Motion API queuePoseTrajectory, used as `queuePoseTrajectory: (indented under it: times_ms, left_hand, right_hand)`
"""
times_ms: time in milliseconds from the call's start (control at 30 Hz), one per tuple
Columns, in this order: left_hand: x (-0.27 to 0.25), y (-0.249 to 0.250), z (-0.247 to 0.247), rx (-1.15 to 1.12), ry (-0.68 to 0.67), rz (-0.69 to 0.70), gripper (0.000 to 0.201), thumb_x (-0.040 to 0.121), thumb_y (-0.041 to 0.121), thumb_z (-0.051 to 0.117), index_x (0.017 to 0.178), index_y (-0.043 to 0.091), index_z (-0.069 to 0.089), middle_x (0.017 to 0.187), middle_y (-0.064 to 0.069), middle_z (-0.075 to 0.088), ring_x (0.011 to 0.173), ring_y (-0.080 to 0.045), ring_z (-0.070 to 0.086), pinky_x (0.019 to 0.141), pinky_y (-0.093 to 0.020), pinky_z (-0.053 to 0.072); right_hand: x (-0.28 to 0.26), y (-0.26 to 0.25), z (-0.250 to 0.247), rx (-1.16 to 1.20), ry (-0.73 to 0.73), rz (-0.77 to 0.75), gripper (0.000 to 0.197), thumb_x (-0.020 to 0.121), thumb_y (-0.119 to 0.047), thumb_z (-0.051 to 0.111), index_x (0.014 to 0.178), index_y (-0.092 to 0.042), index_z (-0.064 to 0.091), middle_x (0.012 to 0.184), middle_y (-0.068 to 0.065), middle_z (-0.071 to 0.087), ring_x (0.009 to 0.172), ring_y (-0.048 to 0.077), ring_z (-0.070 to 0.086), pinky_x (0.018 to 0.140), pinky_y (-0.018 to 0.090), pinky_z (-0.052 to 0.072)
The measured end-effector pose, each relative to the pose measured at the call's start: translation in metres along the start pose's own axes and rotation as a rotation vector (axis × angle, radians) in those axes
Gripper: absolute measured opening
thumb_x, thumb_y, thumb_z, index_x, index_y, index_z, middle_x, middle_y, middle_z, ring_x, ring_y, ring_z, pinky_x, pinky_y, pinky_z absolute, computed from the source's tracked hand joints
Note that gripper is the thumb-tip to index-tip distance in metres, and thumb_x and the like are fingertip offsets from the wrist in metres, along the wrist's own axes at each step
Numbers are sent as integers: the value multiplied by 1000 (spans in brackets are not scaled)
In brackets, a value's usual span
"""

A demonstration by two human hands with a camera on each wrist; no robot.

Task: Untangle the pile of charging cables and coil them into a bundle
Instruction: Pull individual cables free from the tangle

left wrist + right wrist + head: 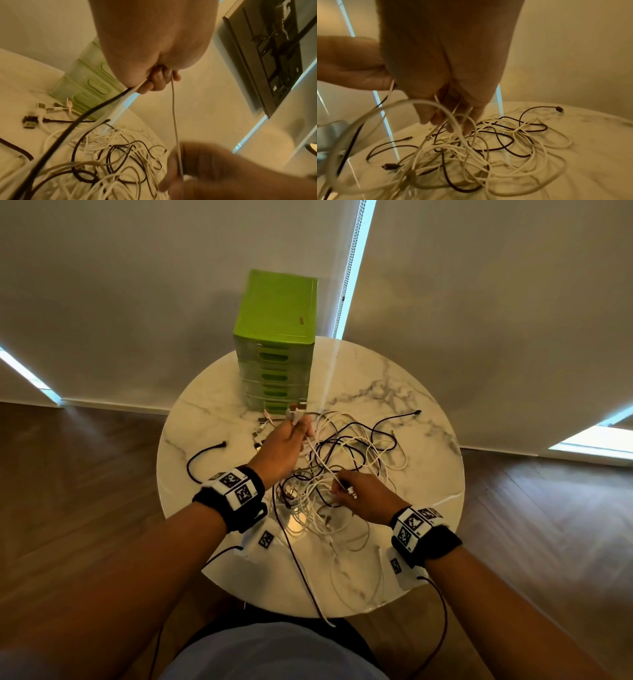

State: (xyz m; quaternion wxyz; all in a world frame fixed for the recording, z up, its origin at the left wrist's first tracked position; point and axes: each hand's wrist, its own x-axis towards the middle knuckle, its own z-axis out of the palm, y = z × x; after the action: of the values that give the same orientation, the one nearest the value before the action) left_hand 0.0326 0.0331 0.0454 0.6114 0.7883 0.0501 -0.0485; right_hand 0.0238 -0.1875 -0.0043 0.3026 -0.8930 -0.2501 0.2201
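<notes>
Drawing one white cable free of the tangle on the round marble desk (pixel 411 392).

The tangled pile of white and black charging cables (pixel 342 467) lies mid-desk. The left hand (pixel 281 450), fingers curled, grips gathered cable ends; the right hand (pixel 363 494) pinches a thin white cable (pixel 320 455). Keep that span taut and feed slowly, lifting crossing loops clear.

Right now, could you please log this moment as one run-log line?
left hand: grips raised plug ends | right hand: pinches white cable | cable pile: tangled on table

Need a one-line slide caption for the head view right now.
Left hand lifts gathered cable ends while right hand pinches a white cable above the tangled pile on a marble table.
</notes>
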Motion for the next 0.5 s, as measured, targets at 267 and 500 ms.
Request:
queuePoseTrajectory:
  times_ms: [267,500]
  left_hand:
    - [5,2,-21,-82,92,7,37,108,43,35,83,23,54,69,8,42,62,-8,39,63,-26,35]
    - [0,13,-22,-225,76,63,37,109,41,34,83,22,52,69,4,32,60,-8,30,58,-23,29]
  right_hand:
    - [-4,35,3,-62,12,131,23,96,-41,58,115,-29,67,112,-8,71,105,14,65,92,39,51]
    - [0,31,2,-416,-26,209,26,103,-43,41,115,-37,63,108,-10,71,110,19,59,90,41,29]
